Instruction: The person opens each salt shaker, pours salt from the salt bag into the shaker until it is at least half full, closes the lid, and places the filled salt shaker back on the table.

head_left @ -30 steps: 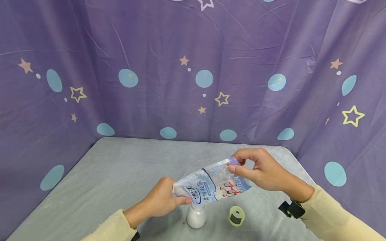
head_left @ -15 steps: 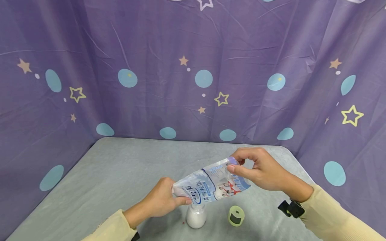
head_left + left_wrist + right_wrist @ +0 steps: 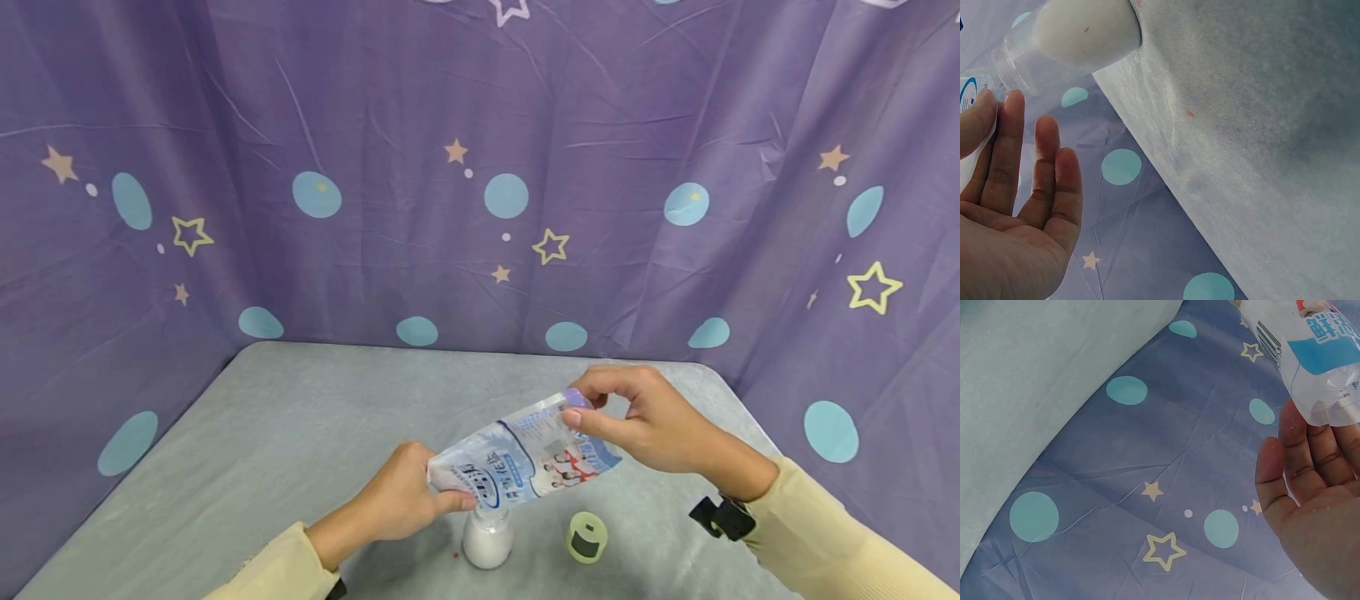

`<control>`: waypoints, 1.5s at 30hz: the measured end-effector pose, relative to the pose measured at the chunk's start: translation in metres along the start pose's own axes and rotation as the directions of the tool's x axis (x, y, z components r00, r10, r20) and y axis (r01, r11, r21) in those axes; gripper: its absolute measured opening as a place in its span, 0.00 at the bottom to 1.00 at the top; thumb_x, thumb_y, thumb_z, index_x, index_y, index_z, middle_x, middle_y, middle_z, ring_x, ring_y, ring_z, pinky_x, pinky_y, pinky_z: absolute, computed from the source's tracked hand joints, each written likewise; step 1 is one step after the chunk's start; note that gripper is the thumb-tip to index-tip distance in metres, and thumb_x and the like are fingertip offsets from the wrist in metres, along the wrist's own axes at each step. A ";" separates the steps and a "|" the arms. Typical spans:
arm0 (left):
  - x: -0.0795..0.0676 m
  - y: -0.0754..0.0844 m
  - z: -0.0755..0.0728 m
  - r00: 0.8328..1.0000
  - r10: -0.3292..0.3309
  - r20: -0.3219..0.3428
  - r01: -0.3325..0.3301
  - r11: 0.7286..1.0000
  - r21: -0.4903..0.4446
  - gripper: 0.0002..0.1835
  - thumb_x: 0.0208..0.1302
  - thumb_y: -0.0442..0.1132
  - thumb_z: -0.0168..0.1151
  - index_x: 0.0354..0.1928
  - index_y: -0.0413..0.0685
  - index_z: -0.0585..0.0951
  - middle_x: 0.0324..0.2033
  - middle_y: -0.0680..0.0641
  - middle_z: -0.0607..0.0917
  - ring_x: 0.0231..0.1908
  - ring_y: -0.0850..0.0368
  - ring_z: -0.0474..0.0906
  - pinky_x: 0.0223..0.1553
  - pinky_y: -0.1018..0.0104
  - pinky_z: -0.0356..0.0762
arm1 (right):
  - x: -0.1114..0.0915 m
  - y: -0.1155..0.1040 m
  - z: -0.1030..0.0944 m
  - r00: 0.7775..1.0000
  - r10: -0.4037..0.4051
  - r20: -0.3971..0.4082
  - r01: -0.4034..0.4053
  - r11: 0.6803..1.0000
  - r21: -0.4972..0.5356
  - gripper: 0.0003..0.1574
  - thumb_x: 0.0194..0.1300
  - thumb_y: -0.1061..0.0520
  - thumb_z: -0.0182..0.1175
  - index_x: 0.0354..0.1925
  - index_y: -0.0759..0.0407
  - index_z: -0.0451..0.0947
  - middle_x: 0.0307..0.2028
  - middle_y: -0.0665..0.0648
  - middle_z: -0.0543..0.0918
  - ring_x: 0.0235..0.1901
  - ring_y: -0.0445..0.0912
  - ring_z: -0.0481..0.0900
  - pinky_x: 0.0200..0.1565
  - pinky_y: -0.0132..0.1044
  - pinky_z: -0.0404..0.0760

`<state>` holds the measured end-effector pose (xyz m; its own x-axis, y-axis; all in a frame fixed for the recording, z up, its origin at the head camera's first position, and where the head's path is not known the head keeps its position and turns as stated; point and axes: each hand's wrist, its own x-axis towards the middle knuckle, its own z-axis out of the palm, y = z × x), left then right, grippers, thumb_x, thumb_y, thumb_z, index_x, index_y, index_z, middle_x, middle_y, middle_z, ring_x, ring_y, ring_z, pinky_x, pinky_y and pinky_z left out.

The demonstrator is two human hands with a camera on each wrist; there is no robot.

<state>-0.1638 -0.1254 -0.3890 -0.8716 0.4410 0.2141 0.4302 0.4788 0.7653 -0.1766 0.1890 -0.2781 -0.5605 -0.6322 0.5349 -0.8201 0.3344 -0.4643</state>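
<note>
A printed plastic bag point(image 3: 525, 454), white and blue with red figures, slants down to the left over a clear jar point(image 3: 487, 542) standing on the table. White powder or grains fill the jar's body in the left wrist view, and its upper part shows clear. My left hand point(image 3: 401, 496) pinches the bag's lower end between thumb and fingers, right at the jar's mouth. Higher up, my right hand point(image 3: 652, 421) pinches the bag's other end. In the right wrist view the bag's bottom edge point(image 3: 1329, 415) hangs over the fingers. The bag hides the jar's mouth in the head view.
A pale green round lid point(image 3: 587, 537) with a dark patch lies to the right of the jar. The table point(image 3: 337, 392) wears a grey cloth, with a small red speck near the jar. A purple patterned curtain point(image 3: 420, 250) encloses the back and sides.
Very little differs: my right hand and the bag's upper end have shifted slightly up and left. My left hand, the jar and the lid stay about where they were.
</note>
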 end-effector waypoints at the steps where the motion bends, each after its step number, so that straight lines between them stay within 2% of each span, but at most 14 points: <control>1: 0.000 0.000 0.000 1.000 0.000 0.002 0.000 1.000 -0.002 0.08 0.52 0.44 0.81 0.30 0.52 0.90 0.24 0.62 0.88 0.21 0.70 0.72 0.20 0.68 0.71 | 0.000 0.000 0.000 1.000 0.001 0.001 -0.001 1.000 -0.001 0.16 0.68 0.62 0.68 0.36 0.37 0.82 0.31 0.40 0.79 0.33 0.39 0.76 0.36 0.35 0.77; 19: 0.000 -0.002 0.001 1.000 0.029 -0.006 -0.029 1.000 -0.002 0.09 0.52 0.44 0.82 0.32 0.51 0.91 0.26 0.60 0.89 0.23 0.69 0.76 0.23 0.67 0.76 | 0.003 -0.001 0.000 1.000 0.009 0.009 -0.010 1.000 0.022 0.15 0.69 0.62 0.67 0.37 0.38 0.82 0.31 0.41 0.80 0.33 0.40 0.77 0.38 0.37 0.77; 33: 0.000 -0.005 0.001 0.999 0.038 -0.018 -0.038 0.999 0.001 0.08 0.52 0.45 0.82 0.30 0.53 0.91 0.24 0.62 0.88 0.22 0.69 0.75 0.22 0.67 0.75 | 0.005 -0.002 0.001 1.000 0.007 0.002 -0.007 1.000 0.022 0.14 0.68 0.61 0.67 0.40 0.38 0.84 0.32 0.41 0.80 0.34 0.40 0.77 0.38 0.37 0.78; 41: -0.001 -0.005 0.002 0.999 0.046 -0.017 -0.046 0.999 -0.004 0.08 0.51 0.45 0.82 0.30 0.53 0.90 0.25 0.62 0.89 0.24 0.69 0.77 0.24 0.67 0.76 | 0.005 -0.002 0.001 1.000 0.007 0.005 -0.008 0.999 0.039 0.10 0.68 0.62 0.67 0.41 0.46 0.86 0.34 0.41 0.82 0.35 0.40 0.78 0.39 0.36 0.78; 45: 0.000 -0.004 0.002 0.999 0.045 -0.015 -0.046 0.999 -0.005 0.08 0.51 0.45 0.82 0.30 0.53 0.91 0.25 0.62 0.89 0.24 0.69 0.77 0.25 0.67 0.76 | 0.004 -0.002 0.001 1.000 0.011 0.005 -0.011 0.999 0.041 0.11 0.68 0.62 0.68 0.42 0.44 0.86 0.34 0.42 0.82 0.35 0.41 0.78 0.39 0.36 0.78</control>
<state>-0.1649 -0.1264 -0.3933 -0.8545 0.4511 0.2576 0.4683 0.4542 0.7579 -0.1773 0.1846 -0.2758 -0.5689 -0.6321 0.5261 -0.8084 0.3124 -0.4989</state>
